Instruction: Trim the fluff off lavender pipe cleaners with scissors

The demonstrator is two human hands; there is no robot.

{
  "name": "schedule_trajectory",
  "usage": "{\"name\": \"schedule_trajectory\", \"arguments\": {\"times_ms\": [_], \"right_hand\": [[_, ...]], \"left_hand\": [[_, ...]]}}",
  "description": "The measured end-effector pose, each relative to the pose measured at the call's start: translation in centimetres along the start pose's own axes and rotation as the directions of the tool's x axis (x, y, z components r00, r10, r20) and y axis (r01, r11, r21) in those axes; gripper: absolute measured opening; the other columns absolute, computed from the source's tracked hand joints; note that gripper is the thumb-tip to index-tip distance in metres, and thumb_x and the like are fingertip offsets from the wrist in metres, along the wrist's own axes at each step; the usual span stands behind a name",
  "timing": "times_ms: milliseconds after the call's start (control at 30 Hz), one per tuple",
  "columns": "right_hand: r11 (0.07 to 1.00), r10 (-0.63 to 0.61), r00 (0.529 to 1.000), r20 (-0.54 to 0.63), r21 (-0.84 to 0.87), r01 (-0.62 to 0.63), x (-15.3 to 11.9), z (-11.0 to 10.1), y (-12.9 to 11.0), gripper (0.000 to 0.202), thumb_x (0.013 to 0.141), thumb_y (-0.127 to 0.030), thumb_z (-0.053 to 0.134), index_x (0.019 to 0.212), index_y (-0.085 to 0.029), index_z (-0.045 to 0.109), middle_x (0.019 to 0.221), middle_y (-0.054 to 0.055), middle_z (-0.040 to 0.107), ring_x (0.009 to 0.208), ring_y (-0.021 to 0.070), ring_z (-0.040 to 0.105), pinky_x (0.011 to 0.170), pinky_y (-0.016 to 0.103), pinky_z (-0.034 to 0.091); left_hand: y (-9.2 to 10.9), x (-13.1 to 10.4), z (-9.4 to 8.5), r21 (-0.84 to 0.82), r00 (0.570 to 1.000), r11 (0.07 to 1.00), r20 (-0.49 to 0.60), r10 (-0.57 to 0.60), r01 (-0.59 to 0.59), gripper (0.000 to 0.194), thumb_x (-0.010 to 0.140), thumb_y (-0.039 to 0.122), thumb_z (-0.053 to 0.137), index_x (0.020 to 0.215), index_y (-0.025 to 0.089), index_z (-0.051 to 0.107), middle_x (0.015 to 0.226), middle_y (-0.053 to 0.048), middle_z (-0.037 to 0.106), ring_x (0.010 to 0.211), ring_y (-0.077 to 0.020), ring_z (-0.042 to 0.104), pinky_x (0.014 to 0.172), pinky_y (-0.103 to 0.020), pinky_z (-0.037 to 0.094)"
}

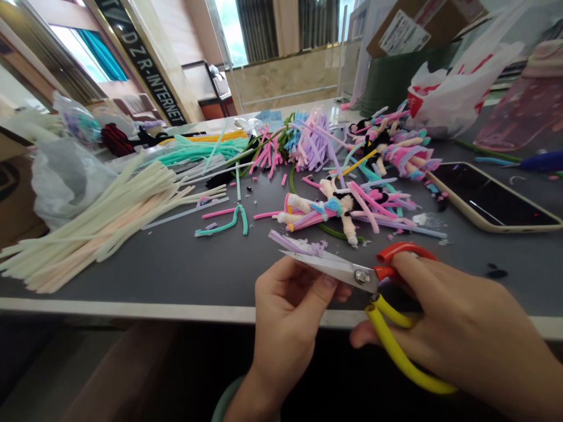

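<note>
My right hand [457,316] grips a pair of scissors [352,271], with one handle red and the other yellow. Their blades point left, slightly parted, over the fingers of my left hand [285,316]. That hand is closed in a pinch, thumb against fingers, just under the blades. A light purple pipe cleaner [299,243] with fluffy bits shows along the blades; where it meets my left fingers is hidden. Just beyond lies a small pipe-cleaner doll [325,208] in cream, pink and blue, among loose pink and purple pipe cleaners [378,211].
Cream pipe cleaners [109,217] lie in a bundle at left, a bent teal one [224,225] nearer the middle. Behind are bunches of purple pipe cleaners [316,140]. At right are a phone [492,196], a plastic bag [453,99] and a pink bottle [523,105]. The table edge [132,308] runs in front.
</note>
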State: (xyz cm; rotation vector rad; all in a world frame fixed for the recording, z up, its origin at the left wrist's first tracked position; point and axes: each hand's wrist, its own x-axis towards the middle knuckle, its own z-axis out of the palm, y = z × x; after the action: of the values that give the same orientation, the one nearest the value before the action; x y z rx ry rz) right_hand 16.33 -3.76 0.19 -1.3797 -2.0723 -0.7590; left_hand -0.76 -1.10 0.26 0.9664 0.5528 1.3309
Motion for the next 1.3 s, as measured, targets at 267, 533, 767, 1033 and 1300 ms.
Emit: {"name": "schedule_trajectory", "arguments": {"times_ms": [267,533,767,1033,1300], "right_hand": [[1.000,-0.022,1.000,0.001,0.012,0.022,0.1,-0.1,0.1,0.053,0.095,-0.066,0.032,0.076,-0.020,0.051,0.055,0.004,0.057,0.044,0.0205,0.060,0.039,0.031,0.038],[1.000,-0.004,1.000,0.012,0.025,0.004,0.1,-0.1,0.1,0.055,0.096,-0.068,0.027,0.076,-0.021,0.049,0.054,0.004,0.057,0.043,0.0207,0.060,0.038,0.031,0.038],[0.999,-0.030,1.000,0.002,0.021,0.030,0.0,0.0,0.3,0.055,0.096,-0.068,0.028,0.076,-0.021,0.049,0.053,0.002,0.055,0.041,0.0196,0.059,0.037,0.030,0.038],[0.998,-0.034,0.999,0.013,0.049,0.033,0.2,-0.1,0.1,0.059,0.093,-0.074,0.025,0.076,-0.022,0.047,0.053,0.001,0.056,0.040,0.0192,0.059,0.037,0.030,0.039],[0.999,-0.002,1.000,0.019,0.053,0.001,0.0,-0.1,-0.1,0.064,0.092,-0.075,0.025,0.080,-0.018,0.054,0.056,0.003,0.059,0.043,0.0218,0.061,0.038,0.032,0.041]], "left_hand": [[0.7,0.0,-0.1,0.044,0.999,0.998,-0.029,0.046,-0.044,0.017,0.089,0.005,0.066,0.089,0.020,0.073,0.077,0.004,0.077,0.065,-0.0079,0.071,0.066,-0.014,0.059],[1.0,0.3,-0.3,0.098,0.996,0.993,-0.047,0.073,-0.068,0.006,0.095,0.017,0.061,0.093,0.019,0.066,0.068,0.001,0.078,0.060,-0.0150,0.075,0.060,-0.022,0.063],[1.3,0.3,-0.7,0.141,0.997,0.988,-0.043,0.069,-0.063,0.004,0.095,0.021,0.062,0.094,0.019,0.065,0.067,-0.002,0.078,0.060,-0.0199,0.076,0.058,-0.028,0.065],[1.2,0.4,-1.0,0.165,0.997,0.984,-0.033,0.075,-0.069,0.010,0.093,0.021,0.061,0.092,0.018,0.070,0.070,-0.004,0.077,0.061,-0.0214,0.076,0.060,-0.033,0.065],[1.1,0.4,-1.1,0.164,0.988,0.979,-0.066,0.137,-0.124,0.011,0.087,0.020,0.065,0.086,0.020,0.077,0.068,-0.002,0.075,0.057,-0.0178,0.071,0.055,-0.026,0.060]]}}
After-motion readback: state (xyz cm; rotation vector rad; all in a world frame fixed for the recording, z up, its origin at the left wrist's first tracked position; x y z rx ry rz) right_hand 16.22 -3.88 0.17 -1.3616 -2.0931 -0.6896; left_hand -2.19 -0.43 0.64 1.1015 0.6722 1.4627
